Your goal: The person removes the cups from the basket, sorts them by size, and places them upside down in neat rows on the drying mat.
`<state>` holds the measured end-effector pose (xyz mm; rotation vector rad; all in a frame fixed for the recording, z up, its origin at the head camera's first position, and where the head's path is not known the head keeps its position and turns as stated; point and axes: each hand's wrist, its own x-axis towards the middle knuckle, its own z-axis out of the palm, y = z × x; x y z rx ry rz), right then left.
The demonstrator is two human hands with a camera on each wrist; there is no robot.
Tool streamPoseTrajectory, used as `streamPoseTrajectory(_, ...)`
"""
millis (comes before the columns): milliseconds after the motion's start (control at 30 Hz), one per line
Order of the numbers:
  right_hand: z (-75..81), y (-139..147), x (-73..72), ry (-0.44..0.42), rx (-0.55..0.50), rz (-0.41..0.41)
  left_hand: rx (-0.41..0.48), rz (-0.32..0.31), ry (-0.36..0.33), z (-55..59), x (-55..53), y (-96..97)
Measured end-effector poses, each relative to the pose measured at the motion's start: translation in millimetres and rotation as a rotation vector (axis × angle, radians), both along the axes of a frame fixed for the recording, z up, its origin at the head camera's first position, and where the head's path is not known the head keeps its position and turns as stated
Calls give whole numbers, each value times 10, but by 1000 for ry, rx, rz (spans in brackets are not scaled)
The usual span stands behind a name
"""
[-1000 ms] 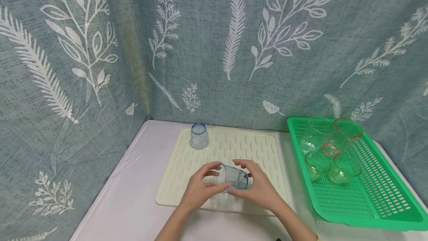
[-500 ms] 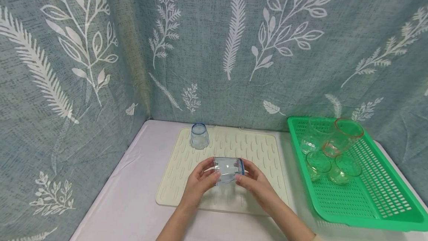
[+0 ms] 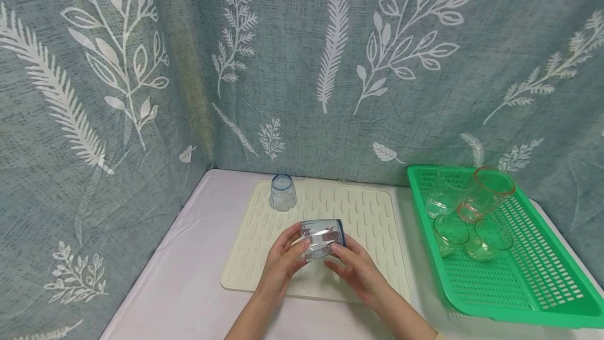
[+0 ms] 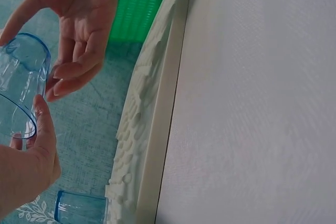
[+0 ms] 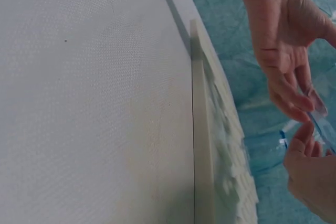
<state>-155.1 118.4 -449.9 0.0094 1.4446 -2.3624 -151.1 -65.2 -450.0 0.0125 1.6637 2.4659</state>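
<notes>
A clear drinking glass with a blue rim (image 3: 322,237) lies sideways between both hands above the drying mat (image 3: 259,256), its rim toward the right. My left hand (image 3: 281,257) grips the base end, thumb on the near side. At the rim end, my right hand (image 3: 357,268) holds the glass with its thumb on the near side, while lower fingers stand off it. The left wrist view shows the glass (image 4: 23,80) between the left hand (image 4: 31,166) and the right hand (image 4: 79,35). Only the glass's edge (image 5: 323,127) enters the right wrist view.
Another blue-rimmed glass (image 3: 283,193) stands upright on the mat's back left. To the right, a green plastic basket (image 3: 519,314) holds several glasses, including a red-rimmed one (image 3: 491,193). Patterned curtains (image 3: 292,67) hang behind and left of the white table (image 3: 179,277).
The held glass has turned from a slant to nearly level and risen slightly. Both hands have drawn closer around it, and the right hand's lower fingers have come away from the glass.
</notes>
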Motion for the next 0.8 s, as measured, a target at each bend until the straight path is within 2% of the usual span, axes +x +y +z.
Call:
streamPoseTrajectory(133, 6, -12, 3, -7, -3, -6, 6, -8, -1, -8, 4, -11)
streamPoseTrajectory(267, 0, -15, 1, -8, 2, -6, -38, -20, 9, -18, -5, -38)
streamPoseTrajectory(467, 2, -2, -40, 31, 21, 9, -161, -45, 99, -29, -40, -129)
streamPoseTrajectory(600, 22, 1, -99, 39, 73, 1, -340, -30, 192, -57, -77, -261)
streamPoseTrajectory(667, 36, 0, -140, 39, 104, -17, -475, -14, 230, -75, -89, -363)
streamPoseTrajectory(800, 62, 2, -244, 48, 163, -73, -773, -2, 259, -110, -105, -602)
